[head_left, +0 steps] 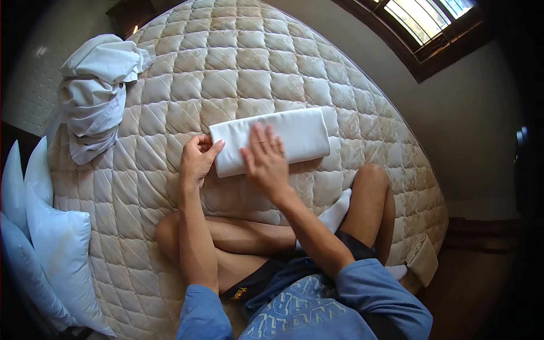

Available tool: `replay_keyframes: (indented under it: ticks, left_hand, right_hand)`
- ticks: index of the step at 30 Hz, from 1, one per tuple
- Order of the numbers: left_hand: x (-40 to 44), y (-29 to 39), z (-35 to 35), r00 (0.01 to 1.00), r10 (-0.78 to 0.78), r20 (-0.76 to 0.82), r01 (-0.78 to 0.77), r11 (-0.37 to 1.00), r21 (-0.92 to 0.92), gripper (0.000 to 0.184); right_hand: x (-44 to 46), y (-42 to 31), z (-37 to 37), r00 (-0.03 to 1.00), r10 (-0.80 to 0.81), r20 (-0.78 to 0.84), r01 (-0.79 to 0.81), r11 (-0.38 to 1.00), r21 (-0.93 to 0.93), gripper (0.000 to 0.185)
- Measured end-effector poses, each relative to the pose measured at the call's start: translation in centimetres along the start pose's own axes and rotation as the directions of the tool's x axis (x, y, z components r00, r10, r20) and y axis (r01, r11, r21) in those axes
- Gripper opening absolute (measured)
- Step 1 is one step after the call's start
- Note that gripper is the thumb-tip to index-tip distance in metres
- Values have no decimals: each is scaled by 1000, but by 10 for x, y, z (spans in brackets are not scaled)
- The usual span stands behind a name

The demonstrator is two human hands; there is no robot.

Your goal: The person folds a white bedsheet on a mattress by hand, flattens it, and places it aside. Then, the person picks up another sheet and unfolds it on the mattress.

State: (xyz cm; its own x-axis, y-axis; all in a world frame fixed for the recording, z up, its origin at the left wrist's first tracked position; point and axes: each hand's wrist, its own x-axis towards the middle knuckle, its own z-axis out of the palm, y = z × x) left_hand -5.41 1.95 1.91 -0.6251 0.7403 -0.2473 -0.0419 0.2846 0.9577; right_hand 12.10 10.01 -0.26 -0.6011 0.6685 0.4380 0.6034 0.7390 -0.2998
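Observation:
A white cloth (pixel 303 131), folded into a thick flat rectangle, lies on the quilted mattress in front of my crossed legs. At its left end, my left hand (pixel 198 161) has the thumb on the cloth's edge and the fingers curled beside it, so the edge sits in its grip. Flat on the top face rests my right hand (pixel 266 164), fingers stretched out and slightly blurred. The kind of cloth, whether sheet or cover, cannot be told.
The quilted mattress (pixel 153 187) spreads all around me. A crumpled white cloth (pixel 93 96) is heaped at the far left. Pale blue pillows (pixel 59 243) stand at the left edge. A folded beige cloth (pixel 420 260) sits near the right edge. A barred window (pixel 422 20) is at upper right.

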Motion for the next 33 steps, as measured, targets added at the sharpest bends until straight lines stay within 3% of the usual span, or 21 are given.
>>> replay_keyframes:
  ticks: [1, 3, 6, 11, 13, 16, 18, 23, 26, 30, 33]
  left_hand:
    - [1, -1, -1, 1000, -10, 9, 10, 1000, 3, 32]
    - [2, -2, -1, 999, -31, 23, 31, 999, 11, 34]
    - [2, -4, 2, 1000, -1, 8, 1, 1000, 30, 35]
    - [-1, -8, 11, 994, 85, -71, -76, 989, 129, 36]
    - [-2, -10, 18, 983, 147, -112, -122, 971, 207, 37]
    - [0, -7, 17, 989, 103, -110, -73, 966, 249, 36]
    - [5, -3, 14, 992, 70, -109, -35, 954, 298, 35]
    - [7, -9, 10, 990, 122, -76, -95, 954, 283, 33]
    - [10, -14, 8, 991, 127, -51, -114, 970, 215, 32]
    - [11, -15, 6, 990, 133, -46, -124, 979, 159, 31]
    - [11, -12, 8, 991, 124, -56, -109, 971, 215, 30]
  right_hand:
    - [-3, -15, 2, 1000, 9, -1, -9, 1000, -4, 53]
    - [-6, -43, -2, 991, -127, 32, 115, 962, 247, 54]
    - [-6, -33, -4, 989, -132, 67, 113, 964, 241, 54]
    - [-14, 35, -25, 998, 56, 27, -56, 998, 22, 55]
    - [-19, 47, -35, 967, 248, 57, -239, 962, -128, 56]
    - [-28, 27, -23, 974, 224, 14, -223, 973, -65, 58]
    - [-29, 0, -15, 992, 110, 54, -113, 992, 50, 59]
    - [-34, -27, -13, 993, -47, 109, 28, 986, 163, 58]
    - [-31, 9, -24, 999, 49, 16, -50, 999, 15, 49]
    - [-24, 61, -40, 962, 271, -21, -272, 957, -104, 52]
    - [-14, 59, -29, 970, 239, -47, -243, 953, -179, 55]
